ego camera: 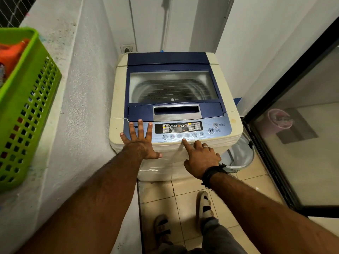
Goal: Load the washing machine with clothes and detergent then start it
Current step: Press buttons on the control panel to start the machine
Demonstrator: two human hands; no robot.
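Observation:
A cream and blue top-loading washing machine (pixel 172 99) stands in a narrow corner with its glass lid (pixel 172 87) closed; the drum shows through it. Lights glow on the control panel (pixel 178 127). My left hand (pixel 141 142) lies flat with spread fingers on the left end of the panel. My right hand (pixel 200 156) points its index finger at a round button in the lower middle row of the panel, the tip at the button's lower edge, the other fingers curled. No detergent is in view.
A green plastic basket (pixel 27 107) with orange cloth sits on the ledge at left. A wall socket (pixel 127 49) is behind the machine. A glass door (pixel 297 134) stands at right, a white bucket (pixel 240 156) beside the machine. My feet are on tiled floor (pixel 176 202).

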